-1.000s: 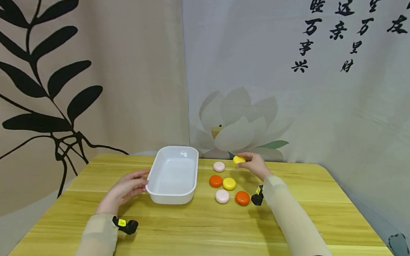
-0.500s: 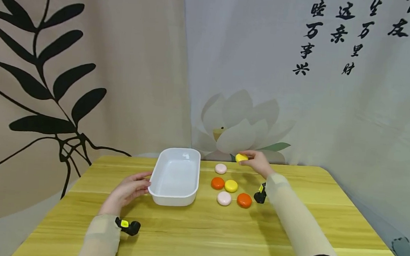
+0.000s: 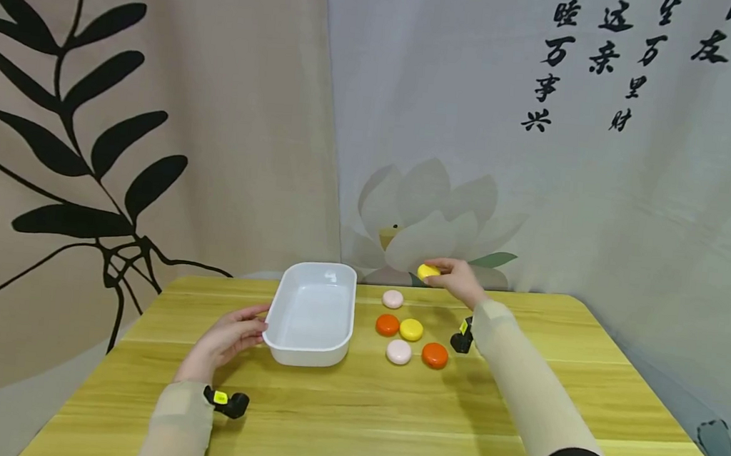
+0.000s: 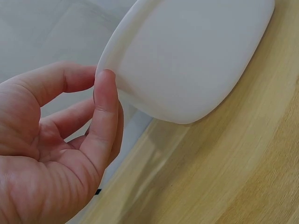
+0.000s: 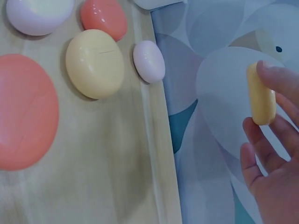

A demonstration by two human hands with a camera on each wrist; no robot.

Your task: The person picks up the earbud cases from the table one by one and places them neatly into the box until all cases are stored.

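A pale fabric backdrop [image 3: 449, 70], printed with plants and dark lettering, hangs behind a yellowish wood-grain tabletop [image 3: 311, 424]. On it stands a white, glossy, rounded-rectangular dish [image 3: 305, 356], with five glossy, rounded discs [image 3: 411, 330] in pale pink, orange-red and yellow grouped at its 3 o'clock, presumably to suit the right hand's reach. At the dish's 8 o'clock, the left hand [image 3: 228, 337] pinches its rim between bent digits, probably to steady it. At its 2 o'clock, the right hand [image 3: 458, 280] holds a glossy yellow, rounded disc [image 3: 427, 272] above the table, thumb and fingertips parted only by the piece, a light grip that likely suits something so small.
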